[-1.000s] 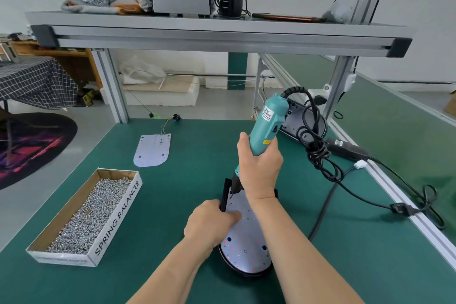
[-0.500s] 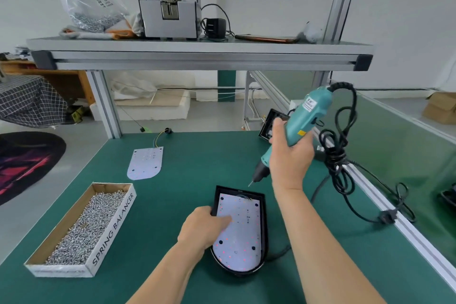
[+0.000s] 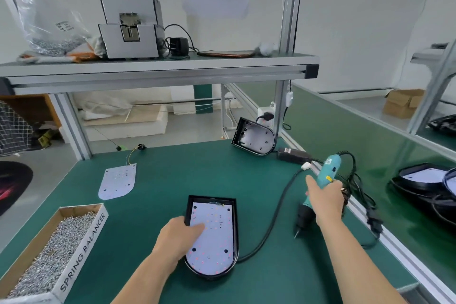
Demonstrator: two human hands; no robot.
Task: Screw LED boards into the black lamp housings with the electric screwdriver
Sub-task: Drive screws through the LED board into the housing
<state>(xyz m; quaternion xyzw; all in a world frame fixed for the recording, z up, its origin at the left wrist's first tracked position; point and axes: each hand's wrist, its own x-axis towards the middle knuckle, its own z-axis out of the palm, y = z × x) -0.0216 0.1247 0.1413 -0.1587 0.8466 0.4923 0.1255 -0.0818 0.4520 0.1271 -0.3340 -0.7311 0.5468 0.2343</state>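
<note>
The right hand (image 3: 324, 198) is wrapped tight around the middle of the teal electric screwdriver (image 3: 330, 169), fingers curled fully round its body. The tool tilts, its black nose below and left of the grip and the bit pointing down at the green bench mat (image 3: 172, 175); whether the tip touches the mat cannot be told. Its tangled black cord (image 3: 355, 185) hangs just right of the grip, over the bench's aluminium edge.

Left of that grip, well apart from the bit, lies a black lamp housing (image 3: 236, 229) flat on the mat with a white LED board (image 3: 217, 237) seated inside it. The left hand (image 3: 177, 237) grips nothing: it lies across the housing's left rim with its fingers laid on the board. A black power cable (image 3: 274, 217) curves across the mat between the two hands, running beside the housing's near right edge.

Beyond the right hand, at the far end of the bench, an empty lamp housing (image 3: 254, 139) stands tilted, its open side facing the camera, with a black power adapter (image 3: 293, 157) just beside it. Beyond the left hand and further left, a loose LED board (image 3: 118, 181) with thin wires lies flat. Left of the left hand sits a cardboard box of screws (image 3: 49, 252) printed SPRING BALANCER.
</note>
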